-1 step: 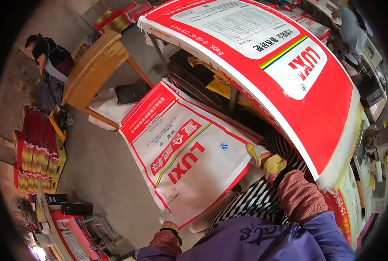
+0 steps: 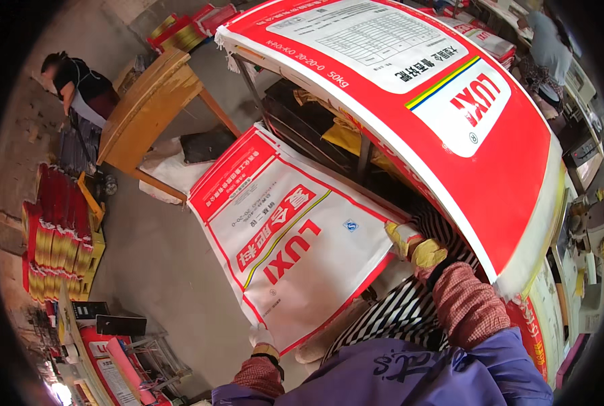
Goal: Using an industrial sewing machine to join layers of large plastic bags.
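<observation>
A white woven sack with red borders and red print hangs slanting before me, between my two hands. My left hand, in a pale glove, is closed on its near left corner. The yellow-and-white gloved right hand grips the same sack at its near right corner; that hand's fingertips are partly hidden. The far end of the sack lies against the side of a table. On that table, to my right, a large red-and-white printed sack lies flat on top, its near edge by my right forearm.
A wooden bench stands ahead on the left. Bundled red-and-yellow sacks are stacked at the far left. One person bends over beyond the bench; another person is at the far right. A metal table leg stands beside the hanging sack.
</observation>
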The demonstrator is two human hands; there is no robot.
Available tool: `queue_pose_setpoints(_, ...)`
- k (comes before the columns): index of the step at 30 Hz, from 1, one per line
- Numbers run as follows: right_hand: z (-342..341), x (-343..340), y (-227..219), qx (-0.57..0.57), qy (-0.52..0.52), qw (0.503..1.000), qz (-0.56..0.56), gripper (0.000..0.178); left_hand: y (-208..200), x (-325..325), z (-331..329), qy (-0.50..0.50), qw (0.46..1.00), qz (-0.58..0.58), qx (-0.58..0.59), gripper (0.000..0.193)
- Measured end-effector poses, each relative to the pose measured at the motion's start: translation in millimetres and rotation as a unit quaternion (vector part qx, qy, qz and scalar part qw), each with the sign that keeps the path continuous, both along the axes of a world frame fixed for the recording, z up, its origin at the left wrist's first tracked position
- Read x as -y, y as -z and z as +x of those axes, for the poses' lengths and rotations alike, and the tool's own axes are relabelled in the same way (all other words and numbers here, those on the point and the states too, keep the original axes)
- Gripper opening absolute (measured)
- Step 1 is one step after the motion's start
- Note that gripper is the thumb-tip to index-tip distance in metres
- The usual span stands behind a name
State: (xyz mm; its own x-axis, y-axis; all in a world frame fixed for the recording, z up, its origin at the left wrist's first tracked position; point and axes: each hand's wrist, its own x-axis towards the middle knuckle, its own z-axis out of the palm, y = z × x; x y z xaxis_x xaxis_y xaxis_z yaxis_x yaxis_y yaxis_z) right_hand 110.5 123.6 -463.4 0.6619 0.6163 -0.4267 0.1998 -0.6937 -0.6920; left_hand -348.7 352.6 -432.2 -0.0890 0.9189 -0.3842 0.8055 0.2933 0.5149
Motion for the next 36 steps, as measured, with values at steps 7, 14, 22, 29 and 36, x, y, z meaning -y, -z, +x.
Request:
queue_pose_setpoints(7, 15.1, -42.0, -56.0, -0.442, 0.391, 0.795, 0.140, 0.019, -1.8, -10.8, 47.3, 0.007, 0.998, -0.041, -0.054, 0.024)
queue_pose_setpoints(14, -12.5, -9.9, -127.1, -0.315, 0.335, 0.871, 0.174, 0.011, -2.0, -18.1, 81.6, 0.091, 0.990, -0.064, -0.080, 0.029)
queue_pose_setpoints(22, -60.4, 54.8, -192.8, -0.132, 0.021, 0.969, 0.209, 0.033, 46.7, -63.7, 22.2, 0.656, 0.573, -0.063, -0.487, 0.031)
queue_pose_setpoints(29, -96.7, 139.4, -324.9, -0.191, 0.001, 0.966, 0.176, 0.031, -75.3, -24.2, 202.9, 0.479, 0.818, 0.316, 0.040, 0.043)
queue_pose_setpoints(36, -76.4, 231.7, -311.4, -0.125, 0.474, 0.701, 0.517, 0.014, -305.2, 236.8, 395.3, 0.750, 0.429, 0.372, 0.339, 0.029)
